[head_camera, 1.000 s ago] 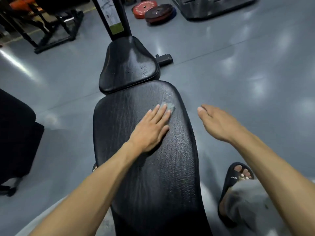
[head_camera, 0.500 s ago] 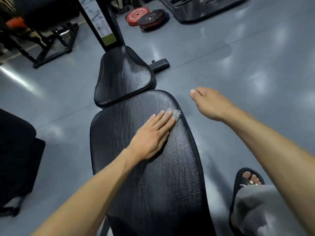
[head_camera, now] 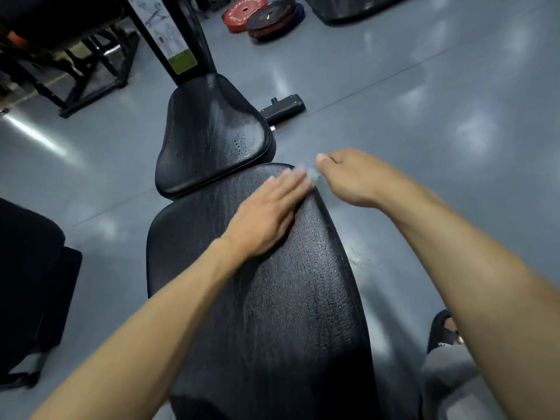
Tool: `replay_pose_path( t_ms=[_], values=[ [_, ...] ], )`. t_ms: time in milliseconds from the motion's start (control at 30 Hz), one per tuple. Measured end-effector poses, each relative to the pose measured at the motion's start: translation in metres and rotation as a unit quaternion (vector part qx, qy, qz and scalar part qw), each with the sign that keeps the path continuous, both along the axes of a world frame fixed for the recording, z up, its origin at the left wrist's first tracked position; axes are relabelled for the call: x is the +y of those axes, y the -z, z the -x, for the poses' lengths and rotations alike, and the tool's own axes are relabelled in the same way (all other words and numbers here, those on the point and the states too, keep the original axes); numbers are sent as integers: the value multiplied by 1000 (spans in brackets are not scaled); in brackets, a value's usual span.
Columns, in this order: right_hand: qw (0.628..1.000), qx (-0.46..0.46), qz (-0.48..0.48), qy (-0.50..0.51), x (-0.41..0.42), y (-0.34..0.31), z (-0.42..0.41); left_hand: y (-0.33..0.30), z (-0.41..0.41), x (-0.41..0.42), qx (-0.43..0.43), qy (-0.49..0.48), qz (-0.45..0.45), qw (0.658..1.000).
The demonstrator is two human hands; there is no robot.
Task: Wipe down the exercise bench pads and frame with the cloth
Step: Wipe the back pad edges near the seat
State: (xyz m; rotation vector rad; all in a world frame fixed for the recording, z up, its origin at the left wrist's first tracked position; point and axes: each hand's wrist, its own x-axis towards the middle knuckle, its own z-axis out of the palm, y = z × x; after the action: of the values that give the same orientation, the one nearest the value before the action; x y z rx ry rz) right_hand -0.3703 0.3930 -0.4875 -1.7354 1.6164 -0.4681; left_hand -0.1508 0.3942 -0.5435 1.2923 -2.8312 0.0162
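Two hands meet at the edge of a black bench pad (head_camera: 272, 298).
The left hand (head_camera: 266, 213) presses a small grey cloth (head_camera: 313, 176) flat; the right hand (head_camera: 354, 177), fingers curled, reaches it, apparently to take it, though its grip is unclear.

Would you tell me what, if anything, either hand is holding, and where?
The left hand presses the cloth flat; the right hand seems to pinch its far edge, though blurred.

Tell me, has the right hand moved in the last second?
Yes. The right hand has come in toward the long bench pad, from out over the floor to the pad's right edge, meeting the cloth beside the left hand.
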Motion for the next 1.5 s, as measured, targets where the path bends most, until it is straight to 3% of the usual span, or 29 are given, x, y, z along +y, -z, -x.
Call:
replay_pose_path(
  t_ms=[100,200,267,367,433,500,667,867,1233,1333,1500],
  values=[
    [999,-17,7,28,-14,-1,3,3,20,-2,6,-16,7,1000],
    [998,-27,17,53,-23,0,6,12,31,25,-34,153,-7,988],
    [998,-23,25,60,-25,-2,5,6,25,16,-32,184,-22,982],
    [997,-16,26,67,-28,-5,3,-5,8,-28,17,56,1,998],
    [997,-19,18,67,-28,-4,1,-12,-1,-56,55,-76,12,996],
    [997,-24,14,66,-27,-4,1,-11,2,-63,52,-141,8,989],
    [997,-40,13,71,-30,-7,0,-15,-2,-54,4,-53,11,999],
    [995,-50,0,84,-35,-9,-3,-34,8,-75,-98,-155,13,983],
    [993,-51,-17,108,-36,-12,23,-42,-25,-58,-12,-284,43,958],
    [993,-54,-15,107,-34,-14,19,-43,-31,-53,5,-274,28,961],
    [990,-83,-24,112,-30,-16,16,-44,-24,-63,-45,-226,16,973]
  ],
)
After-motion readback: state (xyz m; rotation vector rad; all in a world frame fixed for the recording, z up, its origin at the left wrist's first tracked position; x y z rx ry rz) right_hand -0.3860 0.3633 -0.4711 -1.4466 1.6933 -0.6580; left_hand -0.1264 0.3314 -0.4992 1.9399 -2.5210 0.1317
